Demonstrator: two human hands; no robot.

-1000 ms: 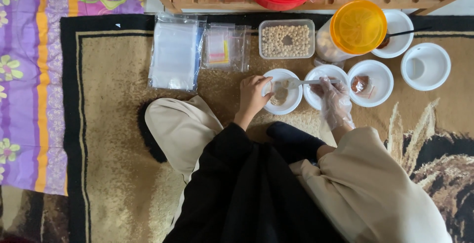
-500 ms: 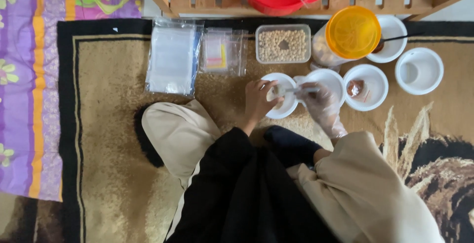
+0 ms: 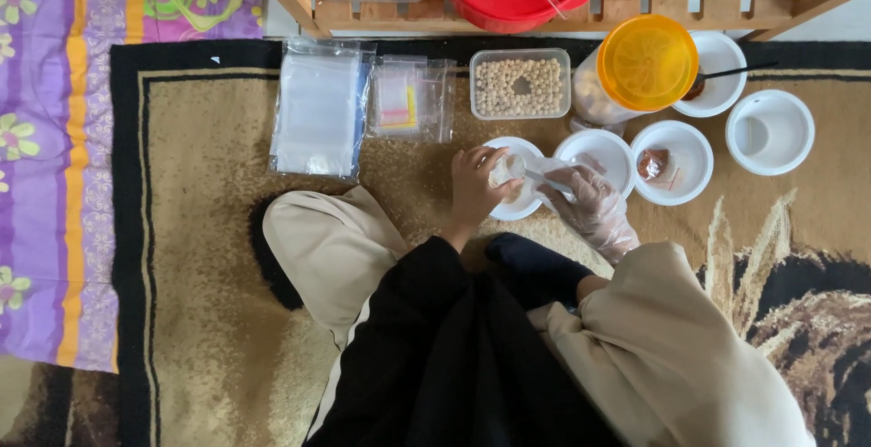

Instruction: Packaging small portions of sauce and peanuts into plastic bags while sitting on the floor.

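While the person sits on the brown patterned carpet [image 3: 200, 229], the things lie in a row ahead of the knees, all within easy reach. At the far left is a purple flowered cloth [image 3: 45, 157]. Next come a stack of clear plastic bags [image 3: 318, 111] and a smaller packet of little clear bags [image 3: 408, 98], laid flat.

The bare left hand [image 3: 474, 188] is over the first round white plastic bowl [image 3: 517, 179]; its fingers are closed around a small pale ball of dough [image 3: 506, 168], held just above the bowl, probably so that crumbs fall inside. The gloved right hand [image 3: 590, 204] comes from the other side, its fingers gripping a white plastic spoon [image 3: 547, 173]. The spoon's long axis runs nearly left to right, slightly tilted, with the tip pointing left at the ball; the handle end is hidden in the glove.

Behind them stands a clear rectangular box of round beige balls [image 3: 521, 84]. Further right are a second white bowl [image 3: 599, 152], a jar with an orange lid [image 3: 646, 61], and a third white bowl with something brown-red [image 3: 671, 161].
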